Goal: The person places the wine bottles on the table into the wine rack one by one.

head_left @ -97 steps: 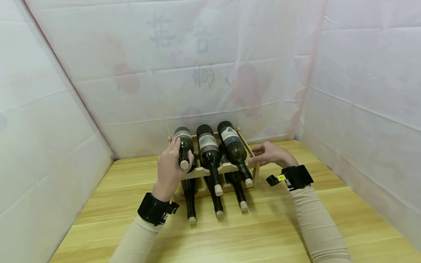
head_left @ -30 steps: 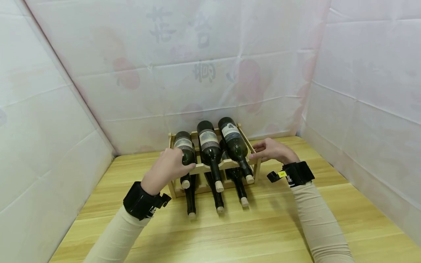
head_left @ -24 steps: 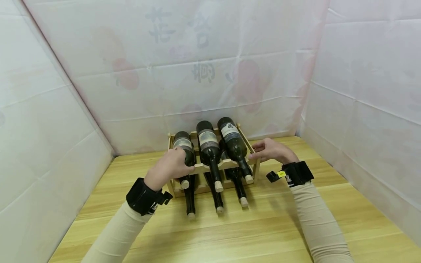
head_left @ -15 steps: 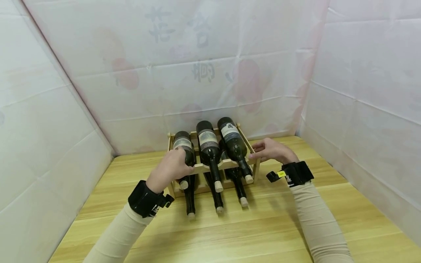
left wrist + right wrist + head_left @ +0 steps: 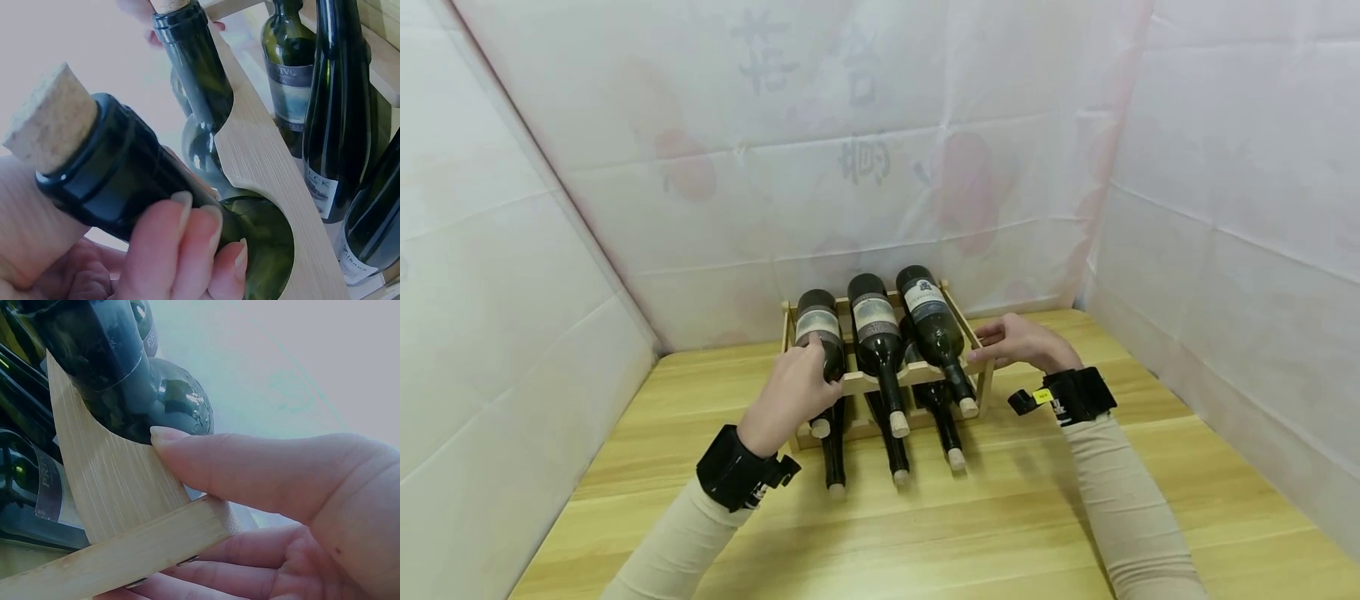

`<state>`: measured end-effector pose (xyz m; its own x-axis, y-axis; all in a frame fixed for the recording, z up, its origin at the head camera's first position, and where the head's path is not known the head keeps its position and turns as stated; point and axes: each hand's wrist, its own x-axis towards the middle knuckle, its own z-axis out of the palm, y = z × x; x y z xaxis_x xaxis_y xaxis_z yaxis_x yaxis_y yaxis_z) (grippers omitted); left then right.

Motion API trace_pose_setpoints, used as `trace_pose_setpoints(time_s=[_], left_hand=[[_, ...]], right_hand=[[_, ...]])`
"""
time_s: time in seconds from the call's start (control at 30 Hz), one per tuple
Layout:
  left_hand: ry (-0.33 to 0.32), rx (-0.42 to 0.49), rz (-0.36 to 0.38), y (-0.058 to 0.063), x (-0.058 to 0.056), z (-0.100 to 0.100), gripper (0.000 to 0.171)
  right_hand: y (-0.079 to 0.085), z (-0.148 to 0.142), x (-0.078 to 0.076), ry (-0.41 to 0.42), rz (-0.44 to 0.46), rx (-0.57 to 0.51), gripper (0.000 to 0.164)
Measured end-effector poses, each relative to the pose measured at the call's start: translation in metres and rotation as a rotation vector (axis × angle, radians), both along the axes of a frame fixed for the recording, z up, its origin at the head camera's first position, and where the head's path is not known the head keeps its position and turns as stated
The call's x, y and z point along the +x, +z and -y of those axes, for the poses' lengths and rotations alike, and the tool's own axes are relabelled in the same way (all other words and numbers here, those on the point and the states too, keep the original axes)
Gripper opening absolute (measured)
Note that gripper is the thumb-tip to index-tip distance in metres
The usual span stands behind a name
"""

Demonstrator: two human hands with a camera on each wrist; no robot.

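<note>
On the table a wooden wine rack [image 5: 860,384] carries dark green corked bottles on two levels, necks toward me. My left hand [image 5: 790,387] holds the upper left wine bottle [image 5: 817,323]. In the left wrist view, curled fingers [image 5: 164,240] lie against that bottle's neck [image 5: 134,169], just below the cork [image 5: 53,122]; its shoulder sits at a notch in the front rail. My right hand [image 5: 1021,343] grips the rack's right front corner. The right wrist view has its thumb [image 5: 231,462] on the notched rail [image 5: 125,469] and its fingers under the side piece.
Beside the held bottle lie an upper middle bottle [image 5: 875,321] and an upper right bottle [image 5: 931,319]. Several lower bottles [image 5: 942,425] stick out beneath, over the wooden table [image 5: 1000,533]. White printed sheets [image 5: 730,225] stand behind and at both sides.
Since the oldest frame, the upper left bottle's neck has come down and my left hand has shifted along it. In the last half second the bottle's base has slid slightly back. My right hand stays put.
</note>
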<state>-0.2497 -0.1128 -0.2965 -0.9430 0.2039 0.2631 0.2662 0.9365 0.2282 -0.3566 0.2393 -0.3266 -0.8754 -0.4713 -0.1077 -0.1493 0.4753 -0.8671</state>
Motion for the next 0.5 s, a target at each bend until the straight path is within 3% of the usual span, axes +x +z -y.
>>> trace_pose_setpoints(time_s=[0.23, 0.5], left_hand=[[0.015, 0.004, 0.01, 0.0004, 0.0047, -0.0022, 0.083], [-0.012, 0.008, -0.035, 0.0044, 0.0024, -0.004, 0.077]], right_hand=[[-0.0027, 0.0002, 0.0014, 0.004, -0.007, 0.004, 0.068], [0.001, -0.0014, 0.0022, -0.014, 0.007, 0.002, 0.072]])
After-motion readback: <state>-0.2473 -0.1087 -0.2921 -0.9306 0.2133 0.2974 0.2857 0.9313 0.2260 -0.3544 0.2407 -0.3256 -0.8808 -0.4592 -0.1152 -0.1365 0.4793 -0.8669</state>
